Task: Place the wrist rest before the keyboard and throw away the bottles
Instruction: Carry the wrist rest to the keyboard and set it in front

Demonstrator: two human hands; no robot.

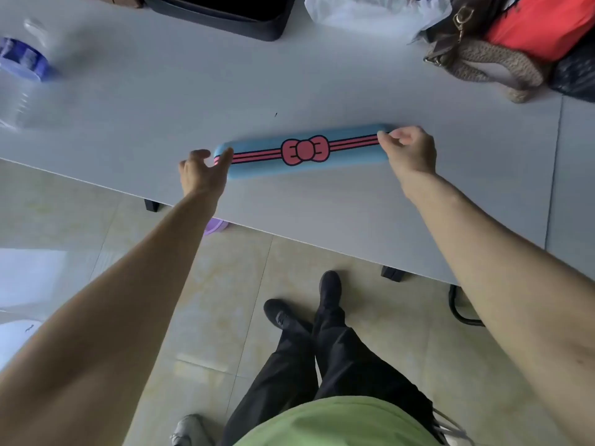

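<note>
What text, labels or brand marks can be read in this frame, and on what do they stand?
None can be read.
Bottle: its blue label is motion-blurred; any print is illegible.
Wrist rest: only a pink bow and stripes, no lettering. The left hand and right hand hold its ends.
Brown bag: a metal clasp, no legible mark.
Table: one small dark speck, not text.

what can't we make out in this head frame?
- Keyboard: none recognisable in the head view; the black item is cut by the top edge.
- Bottle: motion-blurred, cut by the left edge; cap and fill unreadable.
- Wrist rest: both ends covered by the left hand and right hand; grip firmness unclear.
</note>
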